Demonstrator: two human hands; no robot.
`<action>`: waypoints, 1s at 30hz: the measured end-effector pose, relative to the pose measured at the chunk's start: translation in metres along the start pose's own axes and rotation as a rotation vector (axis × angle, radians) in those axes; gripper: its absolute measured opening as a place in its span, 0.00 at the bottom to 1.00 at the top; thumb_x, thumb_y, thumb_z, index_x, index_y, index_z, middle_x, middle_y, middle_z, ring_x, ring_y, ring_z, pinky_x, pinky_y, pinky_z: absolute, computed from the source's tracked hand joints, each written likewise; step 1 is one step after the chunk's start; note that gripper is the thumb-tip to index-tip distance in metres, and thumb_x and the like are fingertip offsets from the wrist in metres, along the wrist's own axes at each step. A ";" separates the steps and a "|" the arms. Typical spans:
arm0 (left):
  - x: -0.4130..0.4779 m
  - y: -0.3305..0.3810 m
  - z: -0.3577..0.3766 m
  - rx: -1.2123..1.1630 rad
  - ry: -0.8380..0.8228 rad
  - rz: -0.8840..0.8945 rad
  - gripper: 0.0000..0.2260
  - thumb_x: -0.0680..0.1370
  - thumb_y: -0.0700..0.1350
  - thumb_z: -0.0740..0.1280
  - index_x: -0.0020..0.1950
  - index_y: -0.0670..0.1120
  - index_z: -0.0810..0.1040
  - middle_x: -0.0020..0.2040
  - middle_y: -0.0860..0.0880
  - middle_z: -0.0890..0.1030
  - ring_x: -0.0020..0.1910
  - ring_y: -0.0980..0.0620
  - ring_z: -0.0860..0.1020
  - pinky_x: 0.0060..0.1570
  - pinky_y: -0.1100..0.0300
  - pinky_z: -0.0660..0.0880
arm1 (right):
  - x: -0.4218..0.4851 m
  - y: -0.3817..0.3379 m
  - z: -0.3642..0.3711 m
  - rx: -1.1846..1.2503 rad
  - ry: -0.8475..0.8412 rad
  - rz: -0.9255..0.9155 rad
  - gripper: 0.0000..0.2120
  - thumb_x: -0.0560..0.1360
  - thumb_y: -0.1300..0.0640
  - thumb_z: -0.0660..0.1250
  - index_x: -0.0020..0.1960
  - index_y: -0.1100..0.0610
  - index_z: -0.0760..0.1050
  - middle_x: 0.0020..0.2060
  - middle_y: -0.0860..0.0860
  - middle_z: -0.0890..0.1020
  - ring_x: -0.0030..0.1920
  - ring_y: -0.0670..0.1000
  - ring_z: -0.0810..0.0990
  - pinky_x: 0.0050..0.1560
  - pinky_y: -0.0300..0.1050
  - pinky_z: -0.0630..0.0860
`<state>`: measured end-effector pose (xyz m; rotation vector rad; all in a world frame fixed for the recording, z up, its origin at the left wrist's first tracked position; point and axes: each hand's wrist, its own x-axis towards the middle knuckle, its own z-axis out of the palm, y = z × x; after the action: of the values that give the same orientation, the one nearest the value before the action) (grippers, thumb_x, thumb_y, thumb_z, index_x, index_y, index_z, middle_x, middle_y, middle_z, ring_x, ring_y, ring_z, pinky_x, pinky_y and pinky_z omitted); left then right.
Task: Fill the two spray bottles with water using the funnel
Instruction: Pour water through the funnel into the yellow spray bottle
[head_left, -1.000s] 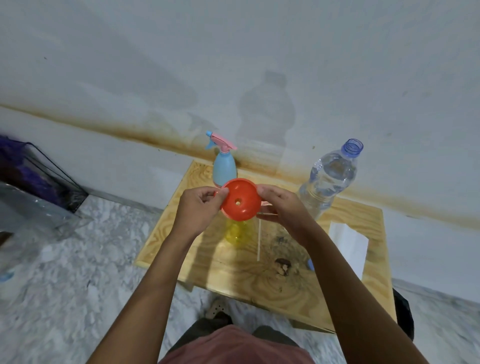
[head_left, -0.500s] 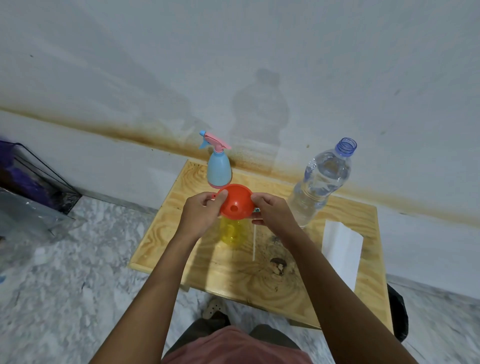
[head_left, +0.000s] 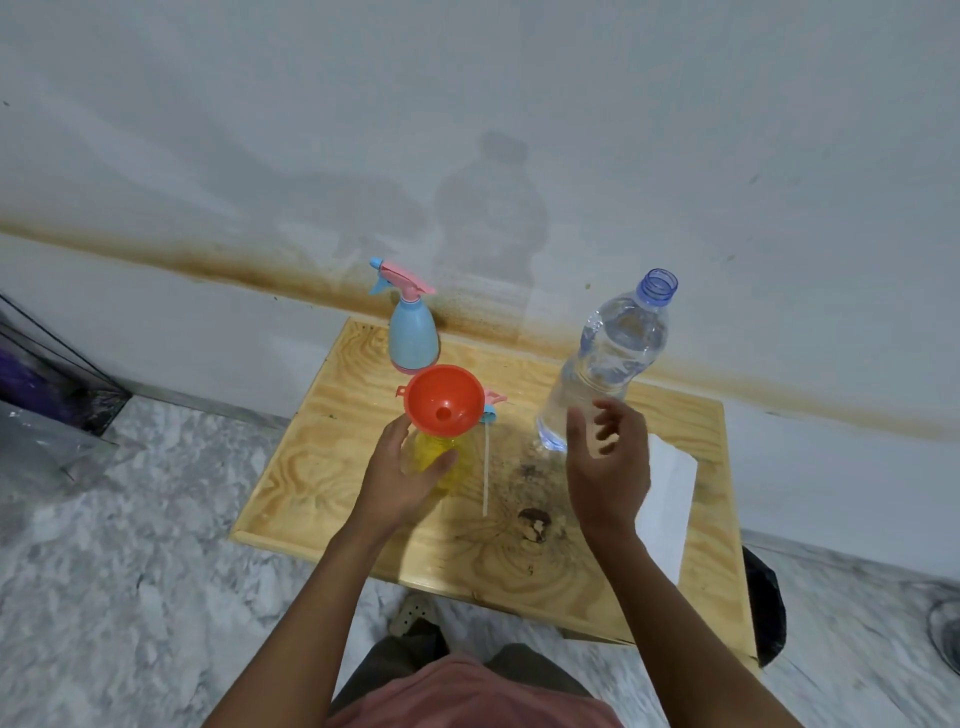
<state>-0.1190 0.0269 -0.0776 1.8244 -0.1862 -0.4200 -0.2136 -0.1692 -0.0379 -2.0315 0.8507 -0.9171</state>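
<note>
An orange funnel (head_left: 445, 400) sits in the neck of a yellow spray bottle (head_left: 449, 462) standing on the wooden table (head_left: 291, 488). My left hand (head_left: 402, 473) wraps around the yellow bottle's body. Its pink and blue spray head (head_left: 491, 408) with a white dip tube lies on the table just right of it. A blue spray bottle (head_left: 413, 338) with its pink head on stands behind. My right hand (head_left: 608, 457) hovers with fingers spread, just in front of a large uncapped clear water bottle (head_left: 608, 358).
A white folded paper (head_left: 670, 499) lies at the table's right side. A dark knot and stains mark the wood near the middle. A white wall stands right behind the table. Marble floor surrounds it, with a black wire rack (head_left: 57, 379) at far left.
Both hands lowered the funnel into the yellow bottle's neck. My right hand then let go and moved right toward the water bottle. My left hand slid down onto the yellow bottle.
</note>
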 end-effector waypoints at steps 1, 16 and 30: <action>0.002 0.000 0.004 -0.008 0.034 0.007 0.25 0.73 0.50 0.76 0.67 0.55 0.73 0.66 0.58 0.74 0.65 0.60 0.69 0.58 0.68 0.64 | 0.002 0.006 -0.004 -0.007 0.032 0.023 0.18 0.75 0.43 0.70 0.60 0.49 0.73 0.49 0.45 0.77 0.46 0.46 0.76 0.43 0.47 0.77; -0.004 0.000 0.026 -0.058 0.263 -0.008 0.24 0.71 0.46 0.78 0.65 0.52 0.76 0.62 0.52 0.79 0.63 0.52 0.75 0.63 0.52 0.73 | 0.090 0.018 -0.011 0.363 -0.292 0.007 0.33 0.69 0.52 0.79 0.69 0.45 0.67 0.62 0.46 0.78 0.63 0.44 0.77 0.61 0.36 0.74; -0.009 0.024 -0.005 -0.098 0.376 0.028 0.20 0.82 0.52 0.63 0.74 0.54 0.68 0.60 0.53 0.76 0.58 0.49 0.78 0.46 0.63 0.74 | 0.096 0.022 0.013 0.483 -0.217 0.047 0.42 0.66 0.55 0.82 0.73 0.53 0.63 0.64 0.47 0.76 0.64 0.45 0.77 0.65 0.49 0.77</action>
<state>-0.1231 0.0269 -0.0519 1.7667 0.0673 -0.0597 -0.1587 -0.2515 -0.0310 -1.6445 0.4970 -0.7697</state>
